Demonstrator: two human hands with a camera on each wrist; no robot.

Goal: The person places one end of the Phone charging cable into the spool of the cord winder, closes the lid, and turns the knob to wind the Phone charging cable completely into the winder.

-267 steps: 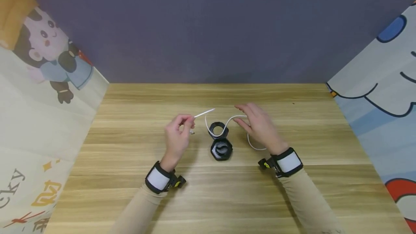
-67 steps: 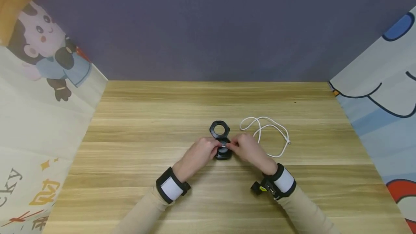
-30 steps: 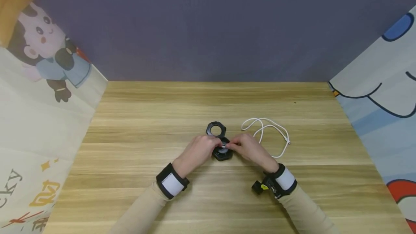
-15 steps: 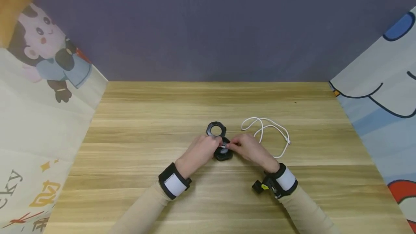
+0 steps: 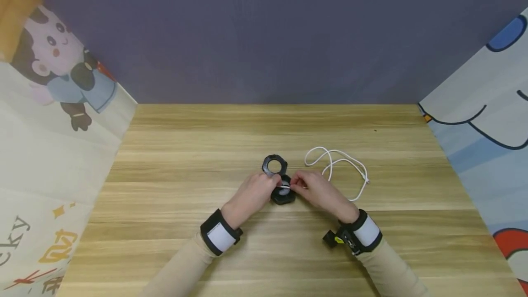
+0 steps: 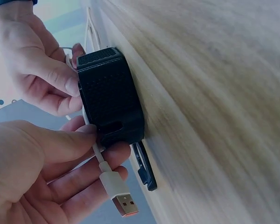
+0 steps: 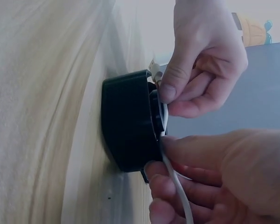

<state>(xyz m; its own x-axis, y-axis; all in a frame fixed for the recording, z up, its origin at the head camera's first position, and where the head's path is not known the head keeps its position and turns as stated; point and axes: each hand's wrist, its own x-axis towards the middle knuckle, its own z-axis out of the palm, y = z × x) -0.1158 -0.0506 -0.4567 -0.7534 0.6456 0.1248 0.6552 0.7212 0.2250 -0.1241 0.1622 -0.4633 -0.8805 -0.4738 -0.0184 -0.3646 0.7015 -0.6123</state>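
Observation:
A black six-sided case (image 5: pixel 283 198) with a round core inside stands on the table, its ring-shaped lid (image 5: pixel 266 165) folded out behind it. Across its opening runs a white USB cable (image 7: pixel 180 190). My left hand (image 5: pixel 252 196) pinches the cable at the case's left side, between thumb and fingers. The USB plug (image 6: pixel 114 184) sticks out below those fingers in the left wrist view. On the opposite side, my right hand (image 5: pixel 319 193) pinches the cable right at the rim, and the rest trails off past that palm.
The long slack of the cable lies in loose loops on the wood-grain table (image 5: pixel 198 141), to the right of the case. A dark panel (image 5: pixel 264 35) rises behind the table, with printed cloths (image 5: pixel 33 150) at the sides.
Earlier my left hand held the cable end up, left of the case; both hands have since come together over it. In the last second my right hand shifted slightly right, baring more cable across the opening.

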